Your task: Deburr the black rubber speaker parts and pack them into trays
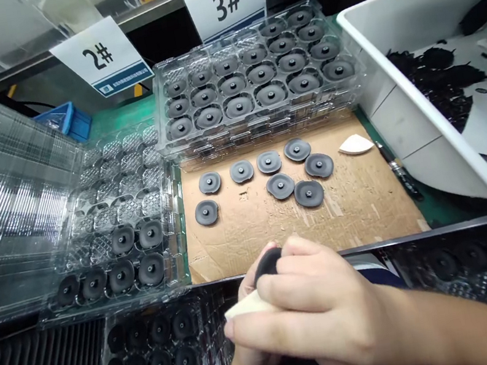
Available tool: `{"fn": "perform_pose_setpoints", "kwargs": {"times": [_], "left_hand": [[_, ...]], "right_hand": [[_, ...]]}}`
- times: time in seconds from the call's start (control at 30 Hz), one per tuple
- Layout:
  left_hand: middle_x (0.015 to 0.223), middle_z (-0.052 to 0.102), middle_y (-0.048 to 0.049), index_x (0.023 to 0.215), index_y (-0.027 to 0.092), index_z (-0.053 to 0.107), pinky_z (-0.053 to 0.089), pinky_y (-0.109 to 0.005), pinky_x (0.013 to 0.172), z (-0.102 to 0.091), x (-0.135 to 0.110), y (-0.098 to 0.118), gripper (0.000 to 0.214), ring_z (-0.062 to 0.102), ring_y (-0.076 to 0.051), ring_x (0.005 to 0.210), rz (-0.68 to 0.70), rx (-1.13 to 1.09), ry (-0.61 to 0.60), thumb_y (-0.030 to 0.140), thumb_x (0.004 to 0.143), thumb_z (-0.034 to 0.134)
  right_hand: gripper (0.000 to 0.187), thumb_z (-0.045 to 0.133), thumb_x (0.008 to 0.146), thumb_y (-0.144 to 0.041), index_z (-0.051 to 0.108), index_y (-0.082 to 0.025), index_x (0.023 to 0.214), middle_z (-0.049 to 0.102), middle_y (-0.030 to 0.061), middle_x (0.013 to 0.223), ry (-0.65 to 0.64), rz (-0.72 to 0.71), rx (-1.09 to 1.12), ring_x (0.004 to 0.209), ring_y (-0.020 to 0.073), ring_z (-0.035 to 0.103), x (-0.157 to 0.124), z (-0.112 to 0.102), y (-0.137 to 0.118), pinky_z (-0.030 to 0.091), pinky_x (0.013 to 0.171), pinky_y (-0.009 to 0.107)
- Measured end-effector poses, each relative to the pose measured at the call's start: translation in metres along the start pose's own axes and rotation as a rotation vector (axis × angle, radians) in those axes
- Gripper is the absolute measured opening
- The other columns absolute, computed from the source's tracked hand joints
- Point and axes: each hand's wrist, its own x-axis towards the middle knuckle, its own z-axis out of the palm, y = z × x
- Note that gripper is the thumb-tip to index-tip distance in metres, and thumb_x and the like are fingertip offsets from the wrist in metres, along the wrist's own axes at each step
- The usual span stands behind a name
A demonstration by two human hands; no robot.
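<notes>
Low in the head view, my right hand [319, 300] curls over a white wedge-shaped pad [245, 307], pressing it against a dark rubber disc [269, 263]. My left hand [255, 361] lies beneath and supports the disc, mostly hidden behind my right hand. Beyond my hands, several grey discs with central nubs [280, 186] lie on a brown cardboard sheet [251, 231]. A second white wedge pad [355, 145] rests on the cardboard's right side. Stacked clear trays [254, 81] hold rows of similar discs.
A clear blister tray [126, 239] with dark discs in its near cells stands left of the cardboard, and more trays [155, 353] lie below it. A white bin [423, 84] holds black scraps at right. A black pen [399, 172] lies beside the cardboard.
</notes>
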Motion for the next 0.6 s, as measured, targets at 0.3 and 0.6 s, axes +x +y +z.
{"fn": "perform_pose_setpoints", "kwargs": {"times": [0.3,0.6], "left_hand": [[0.115,0.068,-0.0033,0.106,0.030,0.067,0.044,-0.035,0.098,-0.005,-0.002,0.015,0.058,0.062,-0.026,0.107,-0.042,-0.178,-0.074,0.050,0.053,0.077],[0.119,0.065,-0.0062,0.114,0.027,0.063,0.037,-0.040,0.104,-0.002,-0.002,0.010,0.064,0.054,-0.028,0.116,0.012,-0.190,-0.062,0.046,0.056,0.079]], "right_hand": [[0.019,0.054,0.088,-0.018,0.069,-0.022,0.098,0.071,0.0034,0.083,-0.118,0.572,-0.029,0.077,0.0150,0.064,-0.078,0.039,0.075,0.044,0.071,0.028],[0.022,0.048,0.090,-0.018,0.062,-0.016,0.106,0.071,0.0056,0.090,0.243,0.334,0.017,0.078,0.0152,0.064,-0.020,0.012,0.005,0.051,0.070,0.026]]}}
